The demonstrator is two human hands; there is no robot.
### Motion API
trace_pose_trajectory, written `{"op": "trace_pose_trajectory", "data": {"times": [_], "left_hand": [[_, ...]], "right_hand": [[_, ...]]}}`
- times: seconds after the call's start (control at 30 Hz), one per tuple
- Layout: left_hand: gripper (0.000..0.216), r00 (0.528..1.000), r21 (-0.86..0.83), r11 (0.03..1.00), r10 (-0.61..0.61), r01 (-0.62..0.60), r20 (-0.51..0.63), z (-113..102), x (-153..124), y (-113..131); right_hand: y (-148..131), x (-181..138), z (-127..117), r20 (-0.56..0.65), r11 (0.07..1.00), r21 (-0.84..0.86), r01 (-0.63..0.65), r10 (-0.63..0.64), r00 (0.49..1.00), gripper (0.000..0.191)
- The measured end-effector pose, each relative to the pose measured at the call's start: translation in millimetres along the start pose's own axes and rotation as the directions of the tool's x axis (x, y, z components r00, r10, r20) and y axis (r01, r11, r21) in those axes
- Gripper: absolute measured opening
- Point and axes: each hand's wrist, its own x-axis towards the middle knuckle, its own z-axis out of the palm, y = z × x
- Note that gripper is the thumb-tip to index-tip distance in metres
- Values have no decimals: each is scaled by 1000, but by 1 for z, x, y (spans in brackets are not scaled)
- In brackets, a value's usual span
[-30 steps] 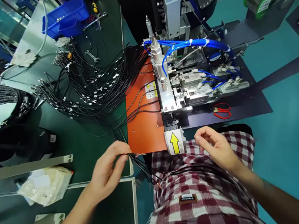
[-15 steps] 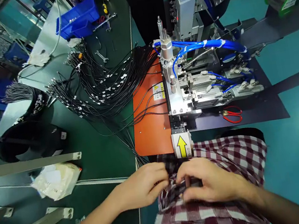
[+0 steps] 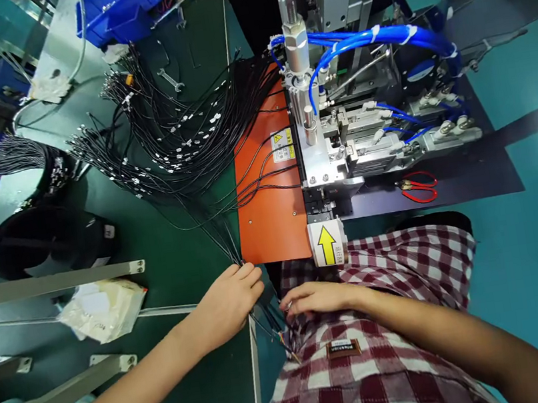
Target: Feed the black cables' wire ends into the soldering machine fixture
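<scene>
My left hand (image 3: 234,303) is closed on a few thin black cables at the green bench's edge, near the lower left corner of the orange plate (image 3: 273,228). The ends of these cables (image 3: 272,319) hang below it toward my lap, some with coloured wire tips. Over the checked cloth on my lap, my right hand (image 3: 316,298) has its fingers drawn together near the hanging cables. What lies at its fingertips is too small to make out. A large bundle of black cables (image 3: 189,139) with white tags spreads over the bench, several strands crossing the plate into the machine.
A metal machine (image 3: 316,161) with blue air tubes stands ahead. Red-handled pliers (image 3: 418,187) lie to its right. On the left are a black bin (image 3: 52,240), a blue parts tray (image 3: 119,11), a spanner (image 3: 170,79), a plastic bag (image 3: 103,310) and metal bars (image 3: 53,284).
My hands were close together over my lap. My left hand has moved left and forward to the cables at the bench edge; my right has shifted slightly left and forward. The view has tilted.
</scene>
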Motion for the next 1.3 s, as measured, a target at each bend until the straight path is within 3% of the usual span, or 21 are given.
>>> {"op": "trace_pose_trajectory", "data": {"times": [0.07, 0.13, 0.23, 0.3, 0.37, 0.43, 0.5, 0.53, 0.63, 0.67, 0.73, 0.8, 0.9, 0.97, 1.07, 1.17, 1.23, 1.3], "left_hand": [[19, 999, -59, 998, -15, 12, -37, -4, -10, -4], [22, 995, -91, 996, -29, 20, -97, -5, -19, -6], [27, 970, -95, 996, -24, 1, -243, -2, -29, -8], [29, 948, -111, 994, -29, -7, -317, 2, -35, -9], [29, 938, -152, 988, -44, -10, -343, 5, -39, -10], [27, 937, -198, 980, -58, -12, -345, 7, -39, -8], [27, 925, -248, 969, -81, -15, -371, 5, -32, -5], [28, 906, -271, 962, -99, -18, -412, 2, -25, -3], [37, 798, -286, 958, -169, -4, -578, -18, 9, 4], [41, 797, -260, 966, -170, 18, -579, -26, 24, 5], [40, 810, -224, 974, -120, -14, -574, -40, 52, 6], [32, 854, -275, 958, -75, -82, -515, -49, 76, 5], [32, 864, -377, 923, -123, -82, -489, -50, 95, 5], [26, 855, -444, 892, -162, -87, -493, -51, 100, 9], [25, 872, -676, 720, -223, -154, -436, -58, 105, 18], [26, 912, -900, 394, -271, -188, -309, -65, 111, 24], [25, 920, -960, 222, -313, -170, -236, -64, 114, 24], [24, 922, -980, 121, -338, -157, -189, -59, 117, 23]], "right_hand": [[-1, 9, 5, 8, 983, 181, 22, -24, 1000, 29], [-6, 15, 14, 9, 978, 203, 44, -47, 999, 30], [-18, 13, 23, 108, 954, 291, 76, -111, 988, 14], [-28, 1, 24, 71, 929, 352, 115, -149, 986, 6], [-40, -18, 20, 18, 947, 294, 133, -144, 989, 8], [-53, -40, 13, -180, 991, 31, 132, -124, 976, 16], [-68, -62, 4, -420, 941, -333, 57, -202, 885, 23], [-76, -72, -1, -480, 896, -444, 15, -252, 840, 24], [-92, -96, -22, -561, 808, -589, -22, -389, 731, 24], [-95, -101, -30, -569, 798, -603, -9, -422, 706, 25], [-94, -108, -46, -616, 831, -554, 47, -447, 649, 25], [-89, -112, -61, -693, 903, -413, 122, -398, 602, 25], [-79, -112, -74, -794, 954, -188, 234, -287, 536, 24], [-76, -109, -77, -814, 953, -114, 281, -251, 523, 21], [-75, -106, -77, -796, 952, -83, 295, -242, 554, 19], [-75, -109, -82, -783, 934, 2, 358, -221, 582, 24], [-74, -112, -87, -787, 911, 78, 405, -193, 586, 26], [-73, -113, -90, -803, 904, 121, 410, -154, 576, 23]]}}
